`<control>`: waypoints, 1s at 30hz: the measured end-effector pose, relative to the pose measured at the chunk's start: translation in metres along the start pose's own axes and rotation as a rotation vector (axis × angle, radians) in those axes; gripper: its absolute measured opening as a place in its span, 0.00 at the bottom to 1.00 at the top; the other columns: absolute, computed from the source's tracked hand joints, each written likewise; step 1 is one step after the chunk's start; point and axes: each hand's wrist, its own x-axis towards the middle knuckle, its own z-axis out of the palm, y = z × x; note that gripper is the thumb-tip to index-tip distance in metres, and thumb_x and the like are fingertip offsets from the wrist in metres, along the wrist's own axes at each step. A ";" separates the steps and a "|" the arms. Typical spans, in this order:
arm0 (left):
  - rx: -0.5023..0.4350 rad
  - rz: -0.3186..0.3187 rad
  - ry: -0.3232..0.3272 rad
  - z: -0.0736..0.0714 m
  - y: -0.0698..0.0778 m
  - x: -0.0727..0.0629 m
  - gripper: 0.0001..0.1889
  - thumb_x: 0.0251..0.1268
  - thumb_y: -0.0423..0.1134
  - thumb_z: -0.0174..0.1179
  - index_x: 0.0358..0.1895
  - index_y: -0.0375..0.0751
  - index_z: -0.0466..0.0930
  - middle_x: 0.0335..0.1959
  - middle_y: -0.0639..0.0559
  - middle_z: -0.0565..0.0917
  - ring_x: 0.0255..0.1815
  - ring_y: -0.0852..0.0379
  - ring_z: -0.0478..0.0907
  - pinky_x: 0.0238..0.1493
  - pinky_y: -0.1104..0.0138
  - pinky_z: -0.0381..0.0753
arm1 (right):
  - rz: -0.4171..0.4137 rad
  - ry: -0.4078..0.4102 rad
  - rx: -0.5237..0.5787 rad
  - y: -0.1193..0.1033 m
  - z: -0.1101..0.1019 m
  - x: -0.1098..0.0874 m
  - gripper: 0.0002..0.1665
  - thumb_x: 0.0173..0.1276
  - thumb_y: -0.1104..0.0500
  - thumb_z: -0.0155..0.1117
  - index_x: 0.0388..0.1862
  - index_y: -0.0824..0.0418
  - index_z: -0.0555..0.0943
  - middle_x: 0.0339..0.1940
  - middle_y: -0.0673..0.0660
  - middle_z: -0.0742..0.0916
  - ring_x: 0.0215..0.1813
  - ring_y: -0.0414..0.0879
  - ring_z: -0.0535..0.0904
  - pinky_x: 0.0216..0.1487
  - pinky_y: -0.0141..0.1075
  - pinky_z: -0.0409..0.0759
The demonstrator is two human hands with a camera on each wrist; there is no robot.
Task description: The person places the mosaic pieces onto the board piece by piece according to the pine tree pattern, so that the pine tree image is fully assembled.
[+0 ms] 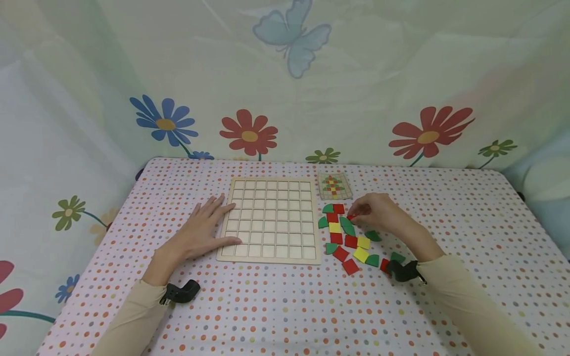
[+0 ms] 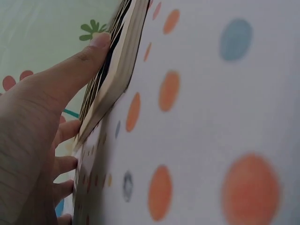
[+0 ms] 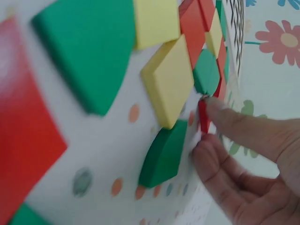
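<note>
My left hand [image 1: 200,230] rests at the left edge of a wooden grid board [image 1: 269,260], its fingers spread and fairly straight. In the left wrist view the thumb [image 2: 82,63] lies over the board's rim. To the right of the board, my right hand [image 1: 378,212] pinches a small red square tile [image 3: 203,115] between thumb and fingertips. Under and around that hand lie loose tiles: red squares such as one red tile [image 1: 351,241], yellow squares such as one yellow tile [image 1: 360,254], and green quarter-round tiles [image 1: 372,260]. The board's grid cells hold no tiles.
A small pattern card [image 1: 325,196] with a tree-like design in red, green and yellow lies at the board's upper right. A dotted cloth [image 1: 267,306] covers the table, and a flowered curtain [image 1: 356,99] hangs behind it. Each wrist wears a black camera [image 1: 181,291].
</note>
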 end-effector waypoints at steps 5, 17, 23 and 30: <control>-0.010 -0.007 0.003 0.001 -0.003 0.007 0.53 0.65 0.73 0.60 0.85 0.46 0.54 0.87 0.40 0.47 0.87 0.37 0.39 0.82 0.38 0.34 | 0.088 -0.015 -0.006 -0.006 0.000 0.000 0.05 0.69 0.67 0.73 0.42 0.68 0.89 0.36 0.59 0.90 0.37 0.49 0.82 0.42 0.42 0.85; -0.028 0.009 0.005 0.000 -0.010 0.010 0.53 0.66 0.71 0.61 0.86 0.47 0.53 0.87 0.40 0.47 0.87 0.38 0.37 0.82 0.39 0.31 | 0.177 0.082 0.091 0.002 0.005 -0.006 0.11 0.66 0.61 0.78 0.42 0.67 0.90 0.38 0.60 0.90 0.36 0.49 0.82 0.38 0.40 0.81; -0.033 0.008 0.025 -0.002 -0.010 0.009 0.51 0.67 0.70 0.62 0.85 0.47 0.55 0.86 0.40 0.49 0.87 0.38 0.39 0.82 0.38 0.33 | 0.174 0.110 0.230 0.005 0.011 -0.009 0.10 0.67 0.61 0.77 0.43 0.65 0.90 0.36 0.56 0.91 0.37 0.48 0.84 0.40 0.37 0.81; -0.027 0.004 0.036 -0.001 -0.009 0.008 0.50 0.67 0.69 0.62 0.85 0.48 0.55 0.87 0.41 0.49 0.87 0.38 0.40 0.82 0.37 0.32 | 0.107 0.139 0.235 0.007 0.009 -0.012 0.10 0.68 0.63 0.75 0.46 0.67 0.89 0.35 0.57 0.91 0.36 0.48 0.85 0.39 0.37 0.82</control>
